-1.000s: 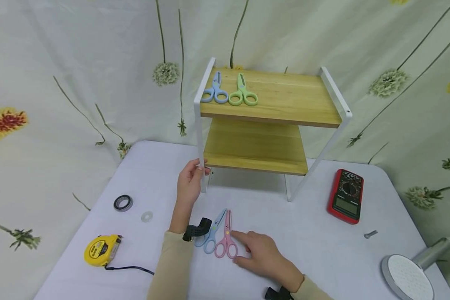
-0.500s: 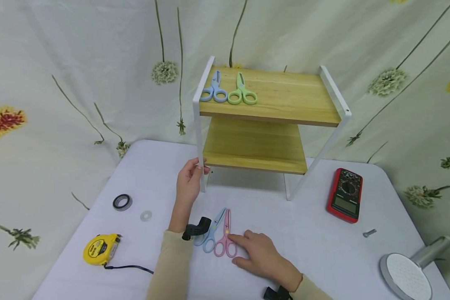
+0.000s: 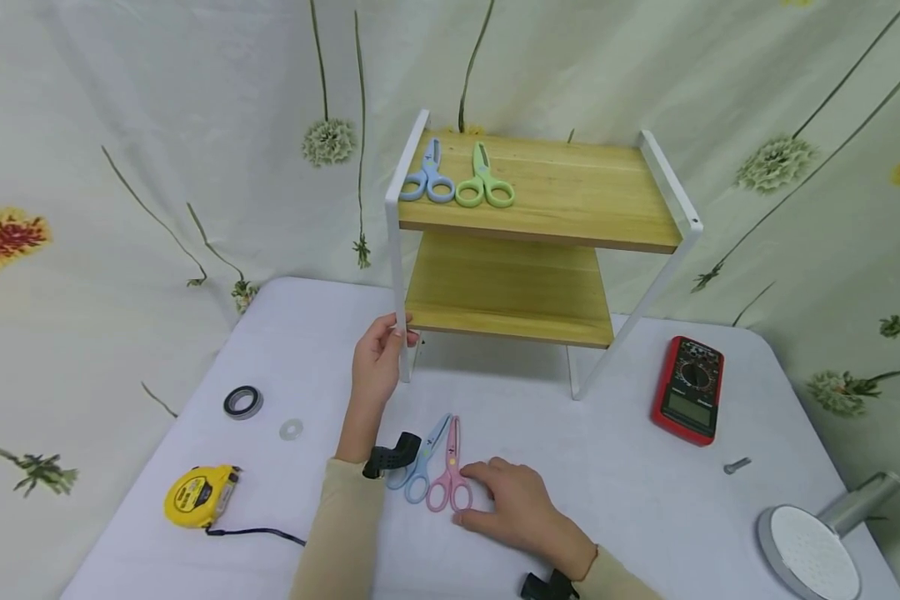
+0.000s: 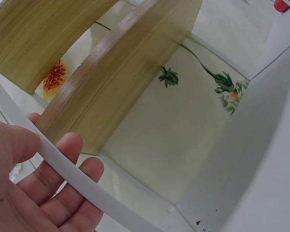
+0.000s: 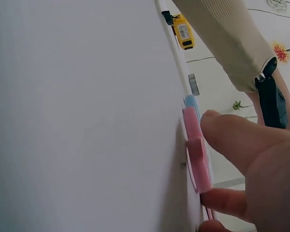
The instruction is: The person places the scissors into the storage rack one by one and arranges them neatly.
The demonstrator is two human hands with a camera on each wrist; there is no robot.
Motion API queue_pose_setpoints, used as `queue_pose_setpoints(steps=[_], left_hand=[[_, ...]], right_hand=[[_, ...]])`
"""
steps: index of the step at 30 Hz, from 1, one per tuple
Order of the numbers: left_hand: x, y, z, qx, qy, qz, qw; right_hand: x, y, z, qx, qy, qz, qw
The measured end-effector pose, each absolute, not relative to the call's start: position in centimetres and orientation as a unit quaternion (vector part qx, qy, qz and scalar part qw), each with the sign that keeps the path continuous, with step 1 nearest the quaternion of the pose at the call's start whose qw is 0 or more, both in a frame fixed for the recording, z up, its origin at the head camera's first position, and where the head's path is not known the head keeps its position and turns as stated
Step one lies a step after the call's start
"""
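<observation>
In the head view, my left hand grips the white front leg of a two-tier wooden shelf. The left wrist view shows the thumb and fingers on opposite sides of that white frame. Pink-handled scissors lie on the table, blades pointing at the shelf. My right hand is at their right side, its index finger near the pivot and its thumb by the handle loop. From the right wrist, the thumb hovers just off the pink handle. Light blue scissors lie alongside, partly behind the left wrist's camera.
Blue scissors and green scissors lie on the upper board's left. A tape roll, a washer and a yellow tape measure are left. A red multimeter, a bolt and a shower head are right.
My right thumb has moved slightly left, closer to the pink handle loop, and the index finger has shifted a little at the pivot. The left hand keeps its grip on the shelf leg.
</observation>
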State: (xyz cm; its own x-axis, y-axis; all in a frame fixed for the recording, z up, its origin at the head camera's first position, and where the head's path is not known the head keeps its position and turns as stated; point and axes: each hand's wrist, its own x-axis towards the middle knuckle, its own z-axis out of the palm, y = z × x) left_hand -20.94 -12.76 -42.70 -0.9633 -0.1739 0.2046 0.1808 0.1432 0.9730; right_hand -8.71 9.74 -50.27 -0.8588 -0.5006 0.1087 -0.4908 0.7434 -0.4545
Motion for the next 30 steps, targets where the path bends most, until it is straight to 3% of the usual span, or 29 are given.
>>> queue_pose_setpoints(steps=[10, 26, 30], left_hand=[[-21.06, -12.9, -42.6, -0.002, -0.74, -0.66, 0.133], [-21.17, -12.92, -43.05, 0.008, -0.742, -0.661, 0.116], [-21.22, -12.96, -43.05, 0.007, -0.742, -0.66, 0.117]], right_hand=[[-8.85, 8.75, -50.46, -0.221, 0.942, -0.245, -0.052], [-8.94, 9.08, -50.15, -0.163, 0.944, -0.286, -0.007], [-8.76, 8.92, -50.35, -0.169, 0.948, -0.268, -0.024]])
